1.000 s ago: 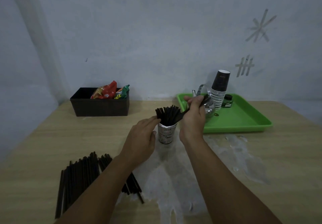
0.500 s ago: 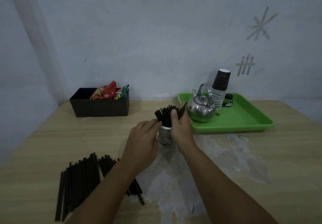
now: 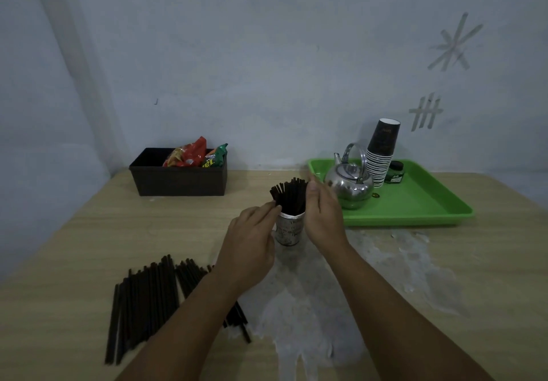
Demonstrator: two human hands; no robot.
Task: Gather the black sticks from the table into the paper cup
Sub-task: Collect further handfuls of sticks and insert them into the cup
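Note:
A printed paper cup [image 3: 289, 231] stands at mid-table with a bundle of black sticks [image 3: 290, 196] upright in it, their tops fanning out. My left hand [image 3: 252, 241] is at the cup's left, its fingertips touching the lower left of the bundle near the rim. On the cup's right, my right hand [image 3: 323, 214] lies with straight fingers against the side of the bundle and holds nothing. Several loose black sticks [image 3: 148, 300] lie in a pile on the table at the near left, partly hidden by my left forearm.
A green tray [image 3: 430, 205] at the back right holds a steel kettle [image 3: 351, 185], a stack of paper cups [image 3: 381, 155] and a small dark jar [image 3: 395, 173]. A dark box [image 3: 178, 180] with snack packets stands at the back left. A whitish patch covers the table [image 3: 89, 232] near me.
My right hand carried a few sticks from over the tray's edge to the cup, let them go into the bundle, and now lies flat against it. My left hand stayed by the cup.

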